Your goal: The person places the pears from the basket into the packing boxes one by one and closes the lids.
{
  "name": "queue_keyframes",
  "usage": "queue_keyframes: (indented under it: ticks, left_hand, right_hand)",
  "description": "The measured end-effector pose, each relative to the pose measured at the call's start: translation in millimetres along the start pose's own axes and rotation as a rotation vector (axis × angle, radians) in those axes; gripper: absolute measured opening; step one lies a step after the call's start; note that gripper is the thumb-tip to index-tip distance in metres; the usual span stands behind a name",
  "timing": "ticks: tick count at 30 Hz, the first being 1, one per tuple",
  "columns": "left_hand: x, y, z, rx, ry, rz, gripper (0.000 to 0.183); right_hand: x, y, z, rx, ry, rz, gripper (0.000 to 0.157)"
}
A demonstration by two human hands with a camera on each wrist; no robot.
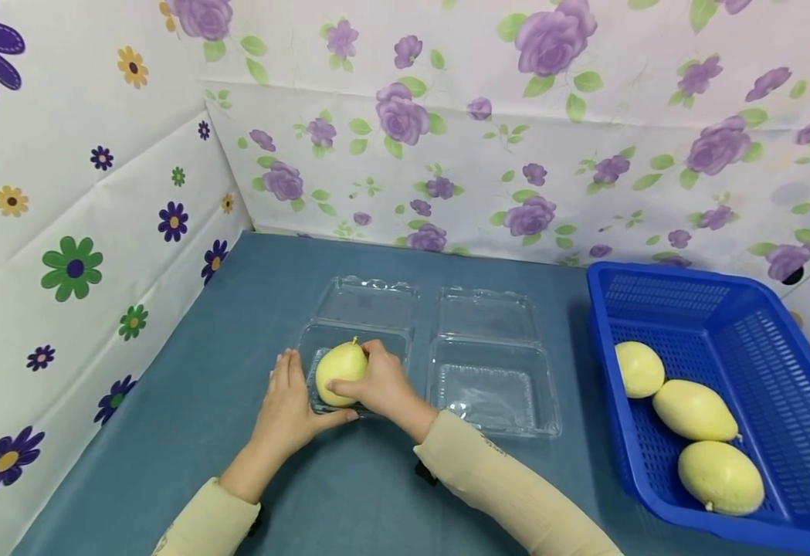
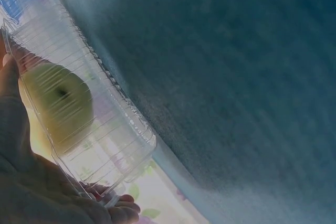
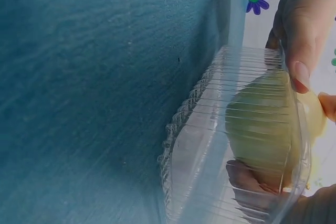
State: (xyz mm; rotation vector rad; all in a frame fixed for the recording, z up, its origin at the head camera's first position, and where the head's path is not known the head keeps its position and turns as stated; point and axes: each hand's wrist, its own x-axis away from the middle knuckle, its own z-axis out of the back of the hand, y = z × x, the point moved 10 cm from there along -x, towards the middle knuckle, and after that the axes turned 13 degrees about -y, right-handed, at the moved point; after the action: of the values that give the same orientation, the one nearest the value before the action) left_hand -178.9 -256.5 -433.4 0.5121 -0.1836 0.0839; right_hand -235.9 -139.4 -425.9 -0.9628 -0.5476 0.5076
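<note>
A pale yellow pear [image 1: 338,369] with a short stem is in the right hand [image 1: 385,384], which grips it by its right side, thumb in front. The pear is inside the left clear plastic container [image 1: 394,333], whose lid is folded back. Along that container's left side lies the left hand [image 1: 286,413], fingers straight and thumb stretched along the front rim. The left wrist view shows the pear [image 2: 63,103] through the ribbed wall; the right wrist view shows the left thumb [image 3: 300,72] at the rim.
A second clear container [image 1: 488,390], lid folded back, sits to the right with nothing in it. Farther right is a blue plastic basket [image 1: 609,455] holding several similar pears [image 1: 696,411]. Flower-patterned sheets [image 1: 405,177] rise behind and to the left of the blue-green tabletop [image 1: 203,371].
</note>
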Motion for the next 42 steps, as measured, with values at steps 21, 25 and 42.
queue_keyframes:
  ticks: [21,25,42]
  left_hand:
    - [2.0,5.7,1.5,-0.018,0.045,-0.048,0.125]
    - [2.5,5.1,1.8,-0.018,0.055,-0.054,0.126]
    - [3.5,3.2,2.7,-0.019,0.046,-0.043,0.125]
  right_hand:
    - [-15.4,2.0,-11.0,0.08,-0.064,-0.007,0.07]
    - [-17.3,2.5,-12.3,0.094,-0.076,-0.014,0.069]
    - [-20.8,1.5,-17.6,0.093,-0.106,0.002,0.064]
